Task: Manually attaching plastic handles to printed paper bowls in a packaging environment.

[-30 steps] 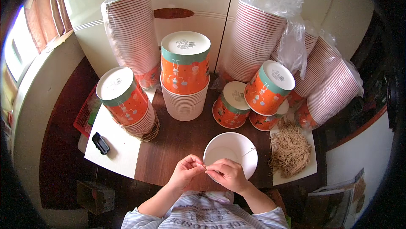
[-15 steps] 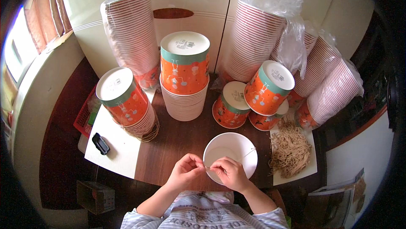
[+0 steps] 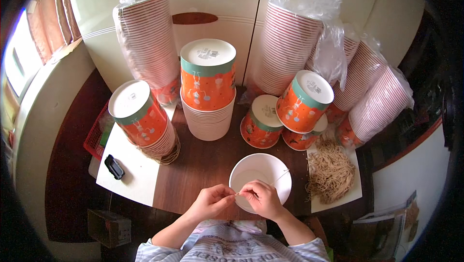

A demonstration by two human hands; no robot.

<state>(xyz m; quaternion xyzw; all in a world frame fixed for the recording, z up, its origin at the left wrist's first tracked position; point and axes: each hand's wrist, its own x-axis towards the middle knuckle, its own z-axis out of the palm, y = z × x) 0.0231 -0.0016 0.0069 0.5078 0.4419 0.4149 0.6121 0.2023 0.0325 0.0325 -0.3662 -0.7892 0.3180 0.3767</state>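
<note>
One strand [image 3: 279, 178] was found apparently secured at the right wall of the white tub [image 3: 260, 160] on the table [image 3: 186, 177]; its apparent free end, judged not yet attached, was pinched by the fingers of the left hand [image 3: 209, 201] and right hand [image 3: 264, 199].

At five o'clock we see a white bucket [image 3: 249, 171], at four tan string [image 3: 332, 172], at eleven an orange bucket [image 3: 208, 87] with a green band and pale figures, at eight a black tray [image 3: 114, 167], and at six a shirt [image 3: 229, 240] striped grey and white.
</note>
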